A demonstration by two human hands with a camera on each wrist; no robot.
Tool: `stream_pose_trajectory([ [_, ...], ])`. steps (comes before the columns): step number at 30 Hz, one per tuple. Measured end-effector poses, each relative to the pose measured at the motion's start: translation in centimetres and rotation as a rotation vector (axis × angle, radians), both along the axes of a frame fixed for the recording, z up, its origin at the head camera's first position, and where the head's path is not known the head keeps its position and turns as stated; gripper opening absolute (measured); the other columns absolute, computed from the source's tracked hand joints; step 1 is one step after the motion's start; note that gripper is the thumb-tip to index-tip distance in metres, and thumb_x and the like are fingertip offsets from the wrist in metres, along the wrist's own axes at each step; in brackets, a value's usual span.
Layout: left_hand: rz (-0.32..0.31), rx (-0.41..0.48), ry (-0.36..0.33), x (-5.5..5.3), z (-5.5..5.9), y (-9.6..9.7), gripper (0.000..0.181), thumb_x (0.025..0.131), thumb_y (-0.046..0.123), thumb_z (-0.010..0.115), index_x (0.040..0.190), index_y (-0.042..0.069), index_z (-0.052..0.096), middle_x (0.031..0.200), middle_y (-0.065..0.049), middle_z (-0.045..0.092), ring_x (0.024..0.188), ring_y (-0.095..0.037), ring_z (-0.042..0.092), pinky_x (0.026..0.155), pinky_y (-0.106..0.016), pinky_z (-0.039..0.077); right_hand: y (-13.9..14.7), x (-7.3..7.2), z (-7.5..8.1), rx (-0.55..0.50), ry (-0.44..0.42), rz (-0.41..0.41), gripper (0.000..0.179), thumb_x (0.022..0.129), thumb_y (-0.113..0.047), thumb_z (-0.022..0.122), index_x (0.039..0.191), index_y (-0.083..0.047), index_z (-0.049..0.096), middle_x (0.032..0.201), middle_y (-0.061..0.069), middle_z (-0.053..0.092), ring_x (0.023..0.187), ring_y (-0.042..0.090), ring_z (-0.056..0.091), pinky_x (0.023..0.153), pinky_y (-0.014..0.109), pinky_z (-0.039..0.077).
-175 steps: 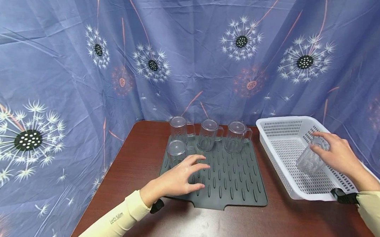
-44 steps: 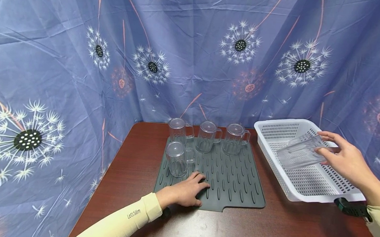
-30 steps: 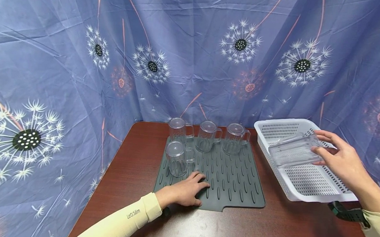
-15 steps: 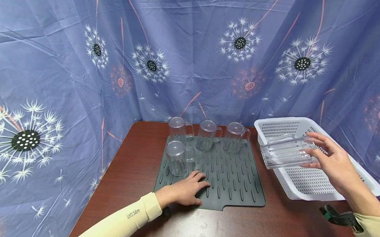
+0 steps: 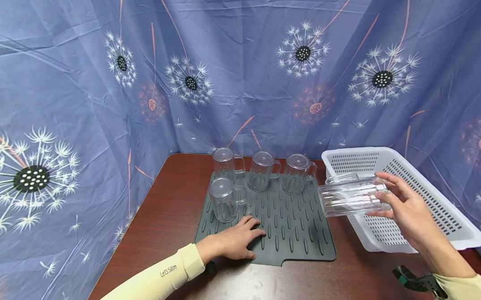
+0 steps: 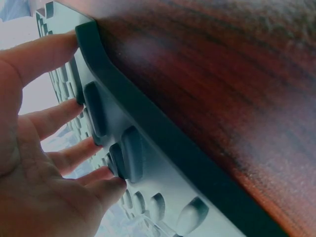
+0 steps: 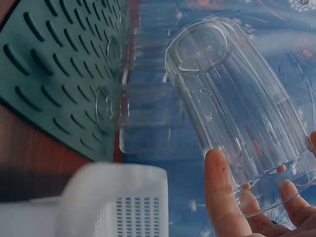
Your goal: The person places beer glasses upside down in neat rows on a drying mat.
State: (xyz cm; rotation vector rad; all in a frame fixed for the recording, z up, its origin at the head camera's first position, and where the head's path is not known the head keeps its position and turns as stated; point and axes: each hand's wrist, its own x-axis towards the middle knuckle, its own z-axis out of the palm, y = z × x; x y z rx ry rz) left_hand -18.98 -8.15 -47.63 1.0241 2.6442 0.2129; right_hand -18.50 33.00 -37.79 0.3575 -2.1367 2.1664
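My right hand [image 5: 407,211] grips a clear glass mug [image 5: 351,197] around its base end. The mug lies sideways in the air, its mouth to the left, above the left edge of the white basket. In the right wrist view the thumb and fingertips [image 7: 219,192] press the base of the mug [image 7: 242,108]. My left hand [image 5: 238,240] rests on the near part of the dark ridged drying mat [image 5: 289,228], fingertips touching its surface. Upside down on the mat stand several clear mugs, three in the back row and one in front [image 5: 223,200] at the left.
The white perforated basket [image 5: 460,226] stands right of the mat on the brown table [image 5: 299,287]. A blue dandelion-print cloth [image 5: 244,69] hangs behind and to the left. Mug handles on the mat point right.
My right hand has lifted the mug out of the basket and carried it left, turning it sideways. My left hand, earlier raised by the front mug, came down onto the mat and stays there.
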Motion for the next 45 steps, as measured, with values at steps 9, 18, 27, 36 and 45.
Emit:
stream_pose_trajectory([
  [9,-0.003,0.005,0.001,0.0,0.1,-0.1,0.065,0.091,0.04,0.074,0.149,0.024,0.05,0.159,-0.006,0.033,0.151,-0.029,0.024,0.112,-0.037,0.041,-1.6,0.3,-1.0,-0.076,-0.03,0.07,0.043,0.104,0.001,0.047,0.145,-0.011,0.045,0.125,0.001,0.048,0.096,0.01,0.069,0.068,0.04,0.061],
  [18,0.005,0.027,-0.005,0.0,0.2,-0.1,0.065,0.089,0.042,0.076,0.147,0.025,0.052,0.158,-0.006,0.035,0.15,-0.026,0.026,0.112,-0.037,0.041,-3.5,0.4,-1.7,-0.081,-0.027,0.089,0.04,0.105,0.0,0.046,0.142,-0.014,0.049,0.123,0.004,0.05,0.096,0.011,0.07,0.069,0.04,0.061],
  [27,0.02,0.076,-0.022,-0.3,0.2,-0.2,0.063,0.09,0.041,0.075,0.146,0.024,0.053,0.157,-0.006,0.038,0.149,-0.025,0.028,0.112,-0.038,0.041,-5.1,0.6,-2.2,-0.014,-0.056,0.025,0.04,0.103,-0.003,0.052,0.141,-0.017,0.05,0.121,0.001,0.052,0.091,0.01,0.07,0.069,0.041,0.061],
  [36,0.049,0.148,-0.033,-0.6,0.3,-0.1,0.06,0.091,0.04,0.073,0.145,0.021,0.055,0.152,-0.008,0.043,0.143,-0.021,0.036,0.112,-0.037,0.04,-6.9,0.9,-3.2,0.054,-0.07,0.0,0.041,0.105,-0.007,0.051,0.144,-0.016,0.045,0.126,0.002,0.049,0.094,0.008,0.068,0.071,0.042,0.061],
  [45,0.106,0.201,-0.035,-0.9,0.7,0.2,0.06,0.093,0.04,0.071,0.146,0.02,0.053,0.148,-0.007,0.048,0.138,-0.024,0.045,0.111,-0.04,0.041,-8.5,0.9,-4.5,0.126,-0.087,-0.002,0.041,0.106,-0.01,0.049,0.145,-0.016,0.043,0.126,0.001,0.05,0.097,0.008,0.067,0.073,0.045,0.061],
])
